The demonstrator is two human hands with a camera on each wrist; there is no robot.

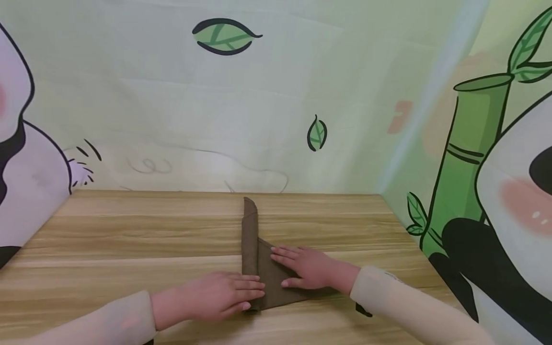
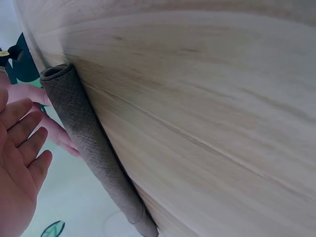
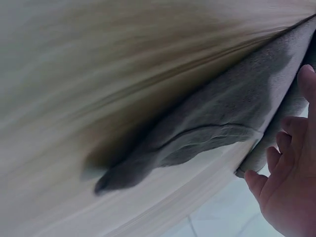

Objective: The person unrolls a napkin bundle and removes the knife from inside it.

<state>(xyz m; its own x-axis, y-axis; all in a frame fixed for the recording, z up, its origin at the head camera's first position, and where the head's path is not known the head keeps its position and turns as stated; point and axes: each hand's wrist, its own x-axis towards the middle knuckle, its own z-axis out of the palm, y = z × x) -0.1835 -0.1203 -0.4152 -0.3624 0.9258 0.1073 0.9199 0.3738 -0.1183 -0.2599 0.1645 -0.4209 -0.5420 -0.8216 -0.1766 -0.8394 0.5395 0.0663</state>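
Observation:
A brown cloth (image 1: 276, 278) lies on the wooden table, its left side rolled into a narrow tube (image 1: 249, 239) and its right side flat, tapering to a corner. My left hand (image 1: 220, 294) lays straight fingers across the near end of the roll. Over the flat part, my right hand (image 1: 308, 268) spreads its fingers, tips pointing left toward the roll. In the left wrist view, the roll (image 2: 94, 133) shows a hollow, coiled end. The right wrist view has the loose corner of the cloth (image 3: 197, 128) slightly rumpled and raised in a fold.
The wooden table (image 1: 129, 220) has pale and darker grain bands. Behind it hangs a light green backdrop (image 1: 151, 96) printed with leaves, and at the right are a bamboo stalk (image 1: 465, 158) and a panda figure. A dark band shows under the right sleeve (image 1: 388, 292).

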